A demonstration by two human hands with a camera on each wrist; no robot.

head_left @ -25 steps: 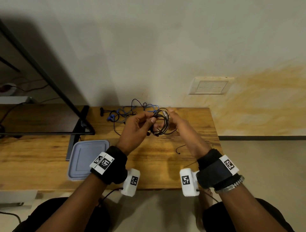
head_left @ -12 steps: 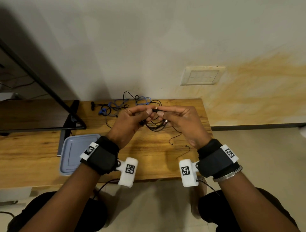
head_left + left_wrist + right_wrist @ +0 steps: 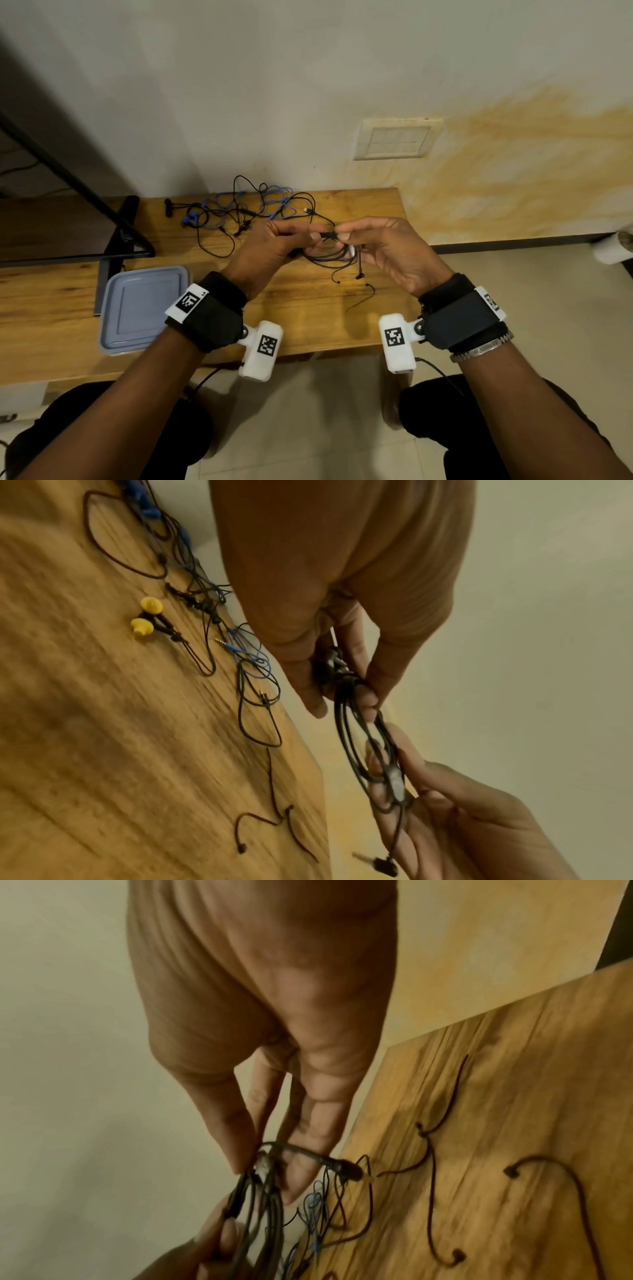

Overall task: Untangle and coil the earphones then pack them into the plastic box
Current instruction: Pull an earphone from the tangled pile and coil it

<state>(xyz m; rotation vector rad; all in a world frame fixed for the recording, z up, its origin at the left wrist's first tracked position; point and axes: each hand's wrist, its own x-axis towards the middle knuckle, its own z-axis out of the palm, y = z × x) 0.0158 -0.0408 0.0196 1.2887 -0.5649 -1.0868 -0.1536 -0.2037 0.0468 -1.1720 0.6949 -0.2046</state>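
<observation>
A coil of black earphones hangs in the air between my two hands, over the wooden table. My left hand pinches one side of the coil between thumb and fingers. The left wrist view shows the black earphone loops running down from those fingertips to the other hand. My right hand pinches the opposite side, with a plug end sticking out past its fingers. The plastic box, grey-blue with its lid on, sits on the table at the left.
A tangle of black and blue earphones lies at the table's far edge by the wall; a yellow-tipped pair is among them. Loose black cord ends lie under my right hand. A black metal stand rises at the left.
My hands have come closer together and turned, so the coil now hangs flatter below my fingertips. In the last half second little has moved.
</observation>
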